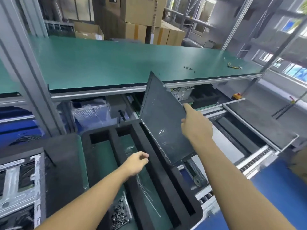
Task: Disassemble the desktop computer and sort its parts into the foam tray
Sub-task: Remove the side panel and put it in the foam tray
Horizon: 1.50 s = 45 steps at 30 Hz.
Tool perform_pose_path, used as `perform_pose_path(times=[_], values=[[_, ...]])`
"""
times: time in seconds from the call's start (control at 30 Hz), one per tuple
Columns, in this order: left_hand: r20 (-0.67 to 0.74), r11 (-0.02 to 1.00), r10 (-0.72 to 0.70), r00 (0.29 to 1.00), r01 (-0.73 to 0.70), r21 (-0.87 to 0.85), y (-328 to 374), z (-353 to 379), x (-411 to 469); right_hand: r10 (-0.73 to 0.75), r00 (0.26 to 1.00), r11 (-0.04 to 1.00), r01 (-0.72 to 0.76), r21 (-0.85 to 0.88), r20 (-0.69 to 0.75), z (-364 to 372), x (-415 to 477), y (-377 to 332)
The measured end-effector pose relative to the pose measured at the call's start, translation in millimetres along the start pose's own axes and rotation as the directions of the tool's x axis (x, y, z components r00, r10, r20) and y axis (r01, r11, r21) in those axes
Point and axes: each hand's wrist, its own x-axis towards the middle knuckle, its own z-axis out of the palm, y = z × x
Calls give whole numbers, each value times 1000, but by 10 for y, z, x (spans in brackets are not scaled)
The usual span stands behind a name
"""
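Note:
My right hand [195, 123] grips the right edge of a dark metal side panel [162, 118] of the computer case, holding it tilted in the air above the right side of the black foam tray [127, 130]. My left hand [137, 162] hovers over a long compartment of the tray with its fingers loosely curled and nothing in it. The tray has several long slots; a small pocket at its near end holds several screws [118, 214]. A stripped metal computer chassis [18, 185] lies at the lower left.
A green shelf [108, 63] spans above the tray, with loose screws [188, 68] and a yellow-handled tool [233, 66] on it. A roller conveyor [240, 165] runs at the right. Another computer case [181, 92] and foam tray stand behind the panel. Cardboard boxes are stacked at the back.

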Motion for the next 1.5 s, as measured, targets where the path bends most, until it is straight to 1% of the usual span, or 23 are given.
perform_pose_path(times=[0.13,0.23,0.3,0.4,0.57,0.77,0.93,1.03,1.17,1.27,1.37,1.43,1.47,1.5], values=[[-34,999,-28,999,26,-47,104,148,323,1,997,999,-4,36,79,22,398,88],[-31,996,-50,998,47,-78,153,257,519,25,982,998,-37,57,189,105,611,170],[-16,994,-59,998,58,-88,193,311,588,38,974,994,-60,91,224,157,704,259],[29,996,-54,998,56,-76,285,369,637,45,969,987,-81,139,243,188,815,375],[174,997,-6,985,19,-75,399,506,699,41,963,984,-85,155,265,207,935,456],[222,992,1,975,27,-123,471,659,786,27,970,984,-68,164,240,263,1047,413],[182,984,-27,983,58,-168,476,682,855,37,961,976,-94,198,275,523,991,401],[181,987,-61,982,86,-133,396,669,873,39,956,970,-107,219,292,752,940,404],[202,991,-94,975,111,-76,264,677,871,20,916,956,-135,262,400,1067,960,481],[199,989,-121,972,136,-61,172,676,855,21,888,974,-122,191,460,1175,1015,543],[143,982,-160,977,172,-73,91,622,816,27,863,982,-116,148,504,1224,1047,551],[81,974,-196,977,204,-100,47,562,772,60,880,987,-122,102,471,1227,995,511],[54,969,-214,975,219,-116,33,517,738,70,912,993,-101,55,405,1212,943,463],[33,964,-230,973,232,-130,17,466,691,44,956,999,-44,-6,289,1195,877,399]])
